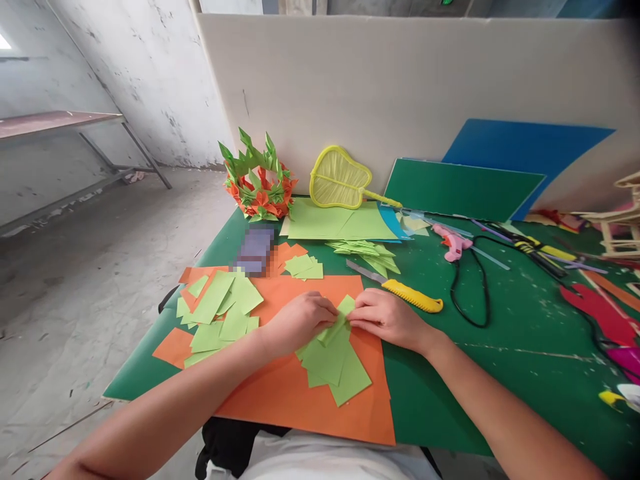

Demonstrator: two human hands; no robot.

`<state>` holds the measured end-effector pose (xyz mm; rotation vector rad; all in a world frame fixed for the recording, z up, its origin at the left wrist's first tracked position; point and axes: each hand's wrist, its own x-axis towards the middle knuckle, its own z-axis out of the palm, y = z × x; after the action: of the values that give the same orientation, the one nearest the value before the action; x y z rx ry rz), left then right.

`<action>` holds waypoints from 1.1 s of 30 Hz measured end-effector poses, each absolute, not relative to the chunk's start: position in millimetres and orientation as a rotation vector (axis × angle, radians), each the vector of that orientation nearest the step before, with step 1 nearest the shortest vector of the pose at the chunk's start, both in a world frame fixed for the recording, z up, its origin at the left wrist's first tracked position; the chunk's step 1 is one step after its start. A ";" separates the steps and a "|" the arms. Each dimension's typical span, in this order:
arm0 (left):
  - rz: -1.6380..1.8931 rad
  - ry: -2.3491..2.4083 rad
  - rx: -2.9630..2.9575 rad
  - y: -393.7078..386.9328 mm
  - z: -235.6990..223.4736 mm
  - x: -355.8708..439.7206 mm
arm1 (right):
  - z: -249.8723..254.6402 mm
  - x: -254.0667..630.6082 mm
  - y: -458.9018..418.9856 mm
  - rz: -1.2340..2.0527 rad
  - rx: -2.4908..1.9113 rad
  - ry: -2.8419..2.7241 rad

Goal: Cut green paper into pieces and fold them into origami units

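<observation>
Between my two hands is a small piece of folded green paper (pixel 344 312). My left hand (pixel 305 319) pinches its left side, and my right hand (pixel 383 319) pinches its right side. Just below it, several flat green paper pieces (pixel 334 367) overlap on a large orange sheet (pixel 280 400). More green rectangles (pixel 220 313) lie in a loose pile to the left. Beyond my right hand rests a yellow utility knife (pixel 413 295) with its blade out. Folded pointed green pieces (pixel 365 252) are stacked behind the hands.
At the back left stands an orange and green folded-paper basket shape (pixel 260 180). A yellow fan-shaped item (pixel 341 177) leans on the board. To the right are a pink glue gun (pixel 453 241) with a looped black cord (pixel 487 300) and red cut pieces (pixel 595 313). A blurred dark object (pixel 255 250) lies left.
</observation>
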<state>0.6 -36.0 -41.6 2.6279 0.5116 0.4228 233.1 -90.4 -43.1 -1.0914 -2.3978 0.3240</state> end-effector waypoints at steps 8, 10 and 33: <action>0.447 0.478 2.557 -28.1 -45.9 0.2 | -47.2 232.8 -93.9 0.150 -0.993 -2.565; 0.457 0.463 2.553 -28.0 -46.7 0.6 | -46.9 231.7 -95.4 0.134 -0.964 -2.582; 0.366 0.472 2.545 -29.0 -41.4 -4.1 | -47.2 231.8 -92.2 0.237 -0.970 -2.524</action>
<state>-4.1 -29.0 -41.4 2.5446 0.4717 0.3662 231.8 -92.2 -47.2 -0.9700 -2.5241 0.2371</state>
